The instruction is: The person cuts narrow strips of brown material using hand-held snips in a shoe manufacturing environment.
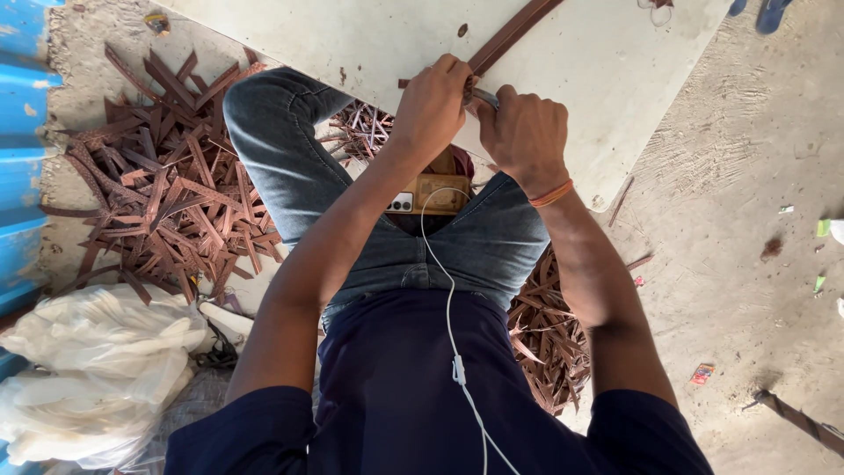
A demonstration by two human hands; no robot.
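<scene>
Hands meet over a pale board (607,70) that lies on the dusty ground (747,220) at about twelve o'clock from the seated person. The left hand (432,105) is closed down on a long brown strip (514,31), which runs away across the board toward one o'clock. The right hand (525,134), with an orange band (552,194) at its wrist, is wrapped around a small metal tool (484,98) whose tip meets the strip just beside the left fingers; what sort of tool it is I cannot tell. Between the knees, in blue jeans (290,167), sits a phone (431,193) in a tan case, with a white cable (451,325) running from it down over the dark blue shirt (396,387). At ten o'clock a big heap of brown offcuts (167,193) is scattered over the ground, and a second heap (549,339) lies at four o'clock beside the right arm. Crumpled whitish plastic bags (97,369) sit at eight o'clock, near a blue corrugated sheet (22,132) along the nine o'clock edge.
</scene>
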